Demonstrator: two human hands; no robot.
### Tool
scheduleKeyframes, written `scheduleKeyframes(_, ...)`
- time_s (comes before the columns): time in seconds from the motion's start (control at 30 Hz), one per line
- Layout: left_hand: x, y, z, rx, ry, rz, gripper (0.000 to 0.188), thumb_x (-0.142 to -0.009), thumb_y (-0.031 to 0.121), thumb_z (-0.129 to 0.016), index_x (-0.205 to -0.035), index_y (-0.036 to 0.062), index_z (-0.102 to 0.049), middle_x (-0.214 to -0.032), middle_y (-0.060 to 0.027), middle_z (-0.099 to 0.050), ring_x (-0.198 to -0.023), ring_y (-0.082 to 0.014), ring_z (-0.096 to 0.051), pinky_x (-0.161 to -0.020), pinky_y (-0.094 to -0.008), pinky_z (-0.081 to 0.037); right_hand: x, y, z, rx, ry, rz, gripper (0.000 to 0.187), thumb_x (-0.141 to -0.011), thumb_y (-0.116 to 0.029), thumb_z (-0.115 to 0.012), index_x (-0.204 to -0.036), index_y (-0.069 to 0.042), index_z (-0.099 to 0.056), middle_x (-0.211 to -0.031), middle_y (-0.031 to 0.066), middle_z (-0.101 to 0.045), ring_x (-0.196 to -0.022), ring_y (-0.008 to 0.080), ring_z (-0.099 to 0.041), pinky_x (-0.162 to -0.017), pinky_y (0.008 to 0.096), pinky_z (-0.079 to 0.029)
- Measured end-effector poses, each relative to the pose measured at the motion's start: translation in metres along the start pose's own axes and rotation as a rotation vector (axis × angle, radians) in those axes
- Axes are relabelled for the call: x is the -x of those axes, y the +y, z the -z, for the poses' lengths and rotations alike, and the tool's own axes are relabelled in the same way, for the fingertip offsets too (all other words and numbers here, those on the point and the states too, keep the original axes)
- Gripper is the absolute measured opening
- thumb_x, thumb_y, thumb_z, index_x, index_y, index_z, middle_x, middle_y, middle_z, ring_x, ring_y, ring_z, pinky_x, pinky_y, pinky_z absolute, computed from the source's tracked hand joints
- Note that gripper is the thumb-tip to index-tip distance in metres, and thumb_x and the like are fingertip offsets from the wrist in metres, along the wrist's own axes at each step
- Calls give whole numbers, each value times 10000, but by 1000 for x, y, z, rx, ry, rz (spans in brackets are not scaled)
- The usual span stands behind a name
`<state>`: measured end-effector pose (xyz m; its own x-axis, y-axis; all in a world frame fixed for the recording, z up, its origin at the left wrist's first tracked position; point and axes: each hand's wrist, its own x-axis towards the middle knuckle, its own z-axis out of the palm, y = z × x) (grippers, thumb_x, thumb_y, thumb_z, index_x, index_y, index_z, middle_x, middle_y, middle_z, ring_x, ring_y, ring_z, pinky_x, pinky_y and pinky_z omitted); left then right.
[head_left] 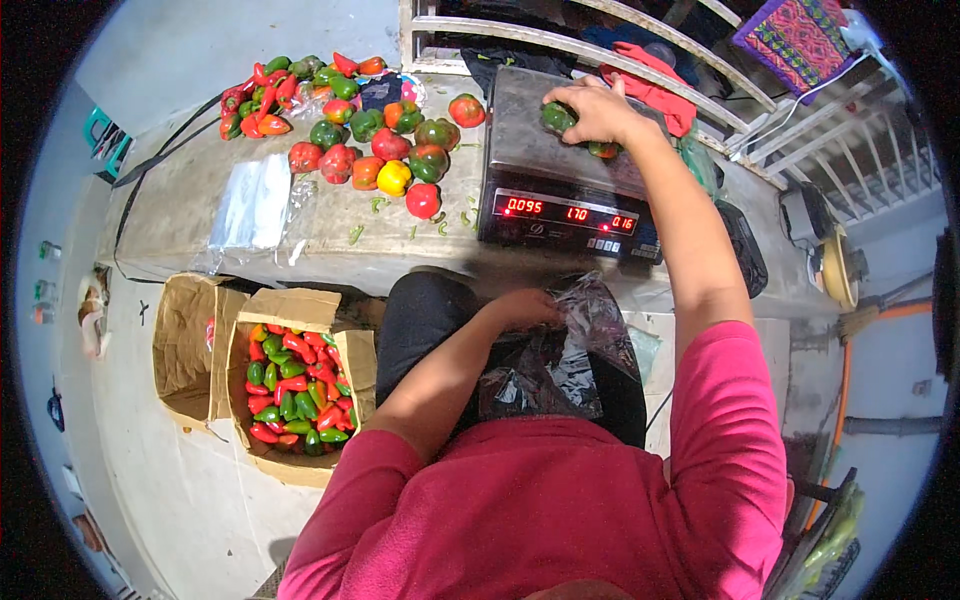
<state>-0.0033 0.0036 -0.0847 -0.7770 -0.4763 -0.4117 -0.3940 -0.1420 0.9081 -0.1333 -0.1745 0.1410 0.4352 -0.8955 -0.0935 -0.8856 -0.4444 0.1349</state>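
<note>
My right hand (592,110) reaches over the dark platform of a digital scale (525,150), its fingers curled round a green bell pepper (558,117). A second pepper, red and green (603,150), shows below the palm on the platform. Red digits glow on the scale's front panel. My left hand (527,308) rests over my lap at the edge of a dark, crinkled plastic bag (560,365); its fingers are partly hidden, so their grip is unclear. Left of the scale lie several loose bell peppers, among them a yellow one (394,178) and a red one (423,201).
Long red and green peppers (262,105) are heaped at the counter's back left. Clear plastic bags (250,205) lie near its front edge. Below stand a cardboard box full of peppers (300,390) and another open box (185,350). White railings (530,32) and a red cloth (655,85) border the scale.
</note>
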Motion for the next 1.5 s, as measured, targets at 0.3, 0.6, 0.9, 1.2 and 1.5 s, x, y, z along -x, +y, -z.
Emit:
scheduleKeyframes(0.3, -7, -11, -1, -57, 7, -34, 364, -741, 405, -603, -898, 82, -659, -745, -47, -614, -617, -173, -519, -579, -332, -432, -2, -5, -4, 23, 10, 21, 622, -554, -268, -710, -1149, -240, -530, -1157, 10, -558, -1155, 250, -401, -943, 624, -173)
scheduleKeyframes(0.6, -16, -16, -5, -66, -17, -128, 322, -672, 355, -636, -845, 87, -677, -722, -62, -620, -622, -192, -535, -579, -350, -440, -16, -52, -5, -39, 77, 153, 617, -574, -347, -706, -1154, -242, -526, -1153, 42, -560, -1163, 282, -419, -969, 652, -132)
scheduleKeyframes(0.9, -56, -51, -14, -37, -57, -222, 356, -660, 356, -639, -927, 124, -674, -832, -66, -642, -736, -203, -568, -605, -361, -462, -40, -135, -53, 195, -68, 319, 511, -609, -342, -707, -1077, -180, -583, -1095, 16, -565, -1133, 251, -423, -964, 667, -142)
scheduleKeyframes(1.2, -5, 11, -6, 8, -73, -46, 308, -673, 344, -643, -858, 99, -669, -788, -65, -630, -699, -202, -570, -602, -363, -460, -61, -158, -57, 108, 71, 242, 337, -634, -328, -664, -939, -185, -641, -948, 14, -599, -1000, 244, -497, -891, 608, -256)
scheduleKeyframes(1.5, -50, -29, -34, 38, 136, -592, 305, -702, 288, -652, -903, 59, -642, -842, -94, -638, -713, -217, -579, -630, -372, -457, -95, -237, -101, -202, 507, 258, 523, -556, -354, -698, -1023, -158, -568, -952, 56, -593, -913, 245, -521, -847, 500, -327)
